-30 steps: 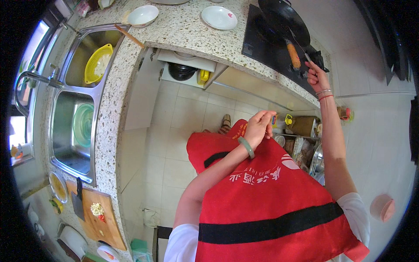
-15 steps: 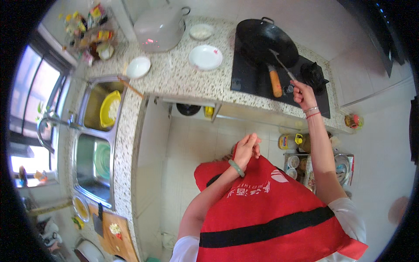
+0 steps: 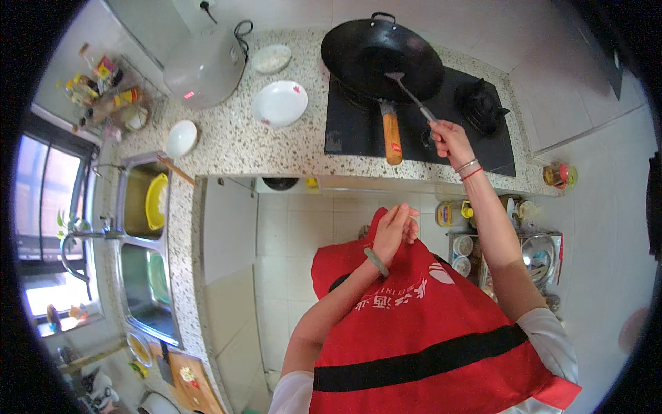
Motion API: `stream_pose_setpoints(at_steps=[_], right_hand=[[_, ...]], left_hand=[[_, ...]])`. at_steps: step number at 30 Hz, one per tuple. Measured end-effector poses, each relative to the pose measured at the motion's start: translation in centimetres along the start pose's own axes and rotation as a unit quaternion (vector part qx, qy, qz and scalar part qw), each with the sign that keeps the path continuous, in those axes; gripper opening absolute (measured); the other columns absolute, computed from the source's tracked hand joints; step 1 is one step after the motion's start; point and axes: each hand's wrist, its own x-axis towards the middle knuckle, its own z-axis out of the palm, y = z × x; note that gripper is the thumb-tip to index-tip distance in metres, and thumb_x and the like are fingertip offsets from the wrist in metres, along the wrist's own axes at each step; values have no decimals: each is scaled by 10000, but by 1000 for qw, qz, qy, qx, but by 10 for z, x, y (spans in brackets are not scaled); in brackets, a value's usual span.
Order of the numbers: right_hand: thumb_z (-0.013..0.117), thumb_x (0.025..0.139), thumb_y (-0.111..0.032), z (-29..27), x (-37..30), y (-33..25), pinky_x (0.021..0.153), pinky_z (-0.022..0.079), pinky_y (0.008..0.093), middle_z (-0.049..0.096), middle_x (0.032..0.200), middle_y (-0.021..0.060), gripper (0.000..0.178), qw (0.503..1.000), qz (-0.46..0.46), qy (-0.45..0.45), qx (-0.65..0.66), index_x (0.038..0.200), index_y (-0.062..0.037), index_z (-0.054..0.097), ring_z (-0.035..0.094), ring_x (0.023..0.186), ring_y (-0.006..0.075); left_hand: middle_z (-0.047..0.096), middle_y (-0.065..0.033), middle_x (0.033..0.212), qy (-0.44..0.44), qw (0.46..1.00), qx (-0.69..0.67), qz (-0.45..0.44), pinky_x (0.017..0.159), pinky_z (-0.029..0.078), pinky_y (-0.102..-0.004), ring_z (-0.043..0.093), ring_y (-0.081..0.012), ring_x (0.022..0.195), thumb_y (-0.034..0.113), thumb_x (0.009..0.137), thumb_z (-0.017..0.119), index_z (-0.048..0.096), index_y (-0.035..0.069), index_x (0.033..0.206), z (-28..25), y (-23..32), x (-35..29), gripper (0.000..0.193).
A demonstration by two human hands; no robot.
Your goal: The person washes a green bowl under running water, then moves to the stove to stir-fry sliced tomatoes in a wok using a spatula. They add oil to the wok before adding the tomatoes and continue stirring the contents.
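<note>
A spatula (image 3: 416, 101) with a metal blade and shaft is held in my right hand (image 3: 452, 142), fingers closed round its handle. The blade rests inside a black wok (image 3: 345, 52), near its lower inner side; I make out no food in it. The wok's wooden handle (image 3: 392, 138) points back at me, left of my right hand. The wok sits on the left part of a black cooktop (image 3: 434, 152). My left hand (image 3: 394, 234) hovers in front of the red apron (image 3: 414, 310), fingers stretched out with a slight bend, nothing visibly held.
Left of the cooktop stand a white plate (image 3: 280, 103), a dish of white food (image 3: 272, 59), a small bowl (image 3: 181, 139) and a white cooker (image 3: 207, 69). A double sink (image 3: 146, 234) holds a yellow basket (image 3: 156, 202). Farther down lies a cutting board (image 3: 196, 390).
My view has turned, so the counter, wok and cooktop sit farther left in the picture. My right hand still grips the spatula in the wok. The left hand stays in front of the apron.
</note>
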Motion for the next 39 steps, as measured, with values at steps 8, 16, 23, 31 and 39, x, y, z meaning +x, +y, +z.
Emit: stream_pose_setpoints(at_steps=[8, 16, 23, 31, 39], right_hand=[[522, 933, -203, -30, 1, 15, 675, 511, 278, 624, 1016, 176, 344, 974, 35, -61, 214, 1131, 77, 506, 580, 707, 165], [468, 963, -277, -70, -35, 99, 798, 526, 279, 615, 1116, 125, 371, 975, 83, 6, 204, 1195, 9, 513, 617, 967, 195], [502, 951, -243, -47, -48, 161, 662, 512, 247, 650, 928, 46, 272, 983, 149, 79, 77, 1110, -36, 576, 603, 762, 119], [544, 926, -198, -43, -32, 132, 583, 513, 244, 646, 832, 41, 221, 989, 87, 113, -45, 1039, -21, 608, 589, 657, 105], [610, 864, -251, -82, 48, 90, 480, 526, 298, 657, 803, 94, 248, 933, -41, 186, -304, 991, -40, 633, 640, 591, 162]], left_hand=[[639, -102, 968, 26, 985, -124, 113, 724, 511, -286, 626, -163, 806, 278, 989, 410, 507, 38, 1195, -6, -33, 5, 331], [636, -92, 987, 118, 959, -252, 45, 703, 496, -254, 602, -136, 812, 190, 984, 424, 515, 42, 1181, -59, -125, -48, 263], [635, -74, 985, 121, 959, -258, 0, 692, 469, -238, 578, -103, 795, 190, 989, 408, 521, 48, 1168, -84, -154, -55, 255], [635, -73, 978, 119, 971, -209, 5, 675, 481, -239, 588, -111, 788, 180, 984, 420, 520, 54, 1165, -71, -119, -46, 242], [642, -141, 977, 117, 989, -72, 59, 684, 529, -301, 634, -187, 769, 288, 987, 410, 480, 43, 1190, -32, -17, 2, 326]])
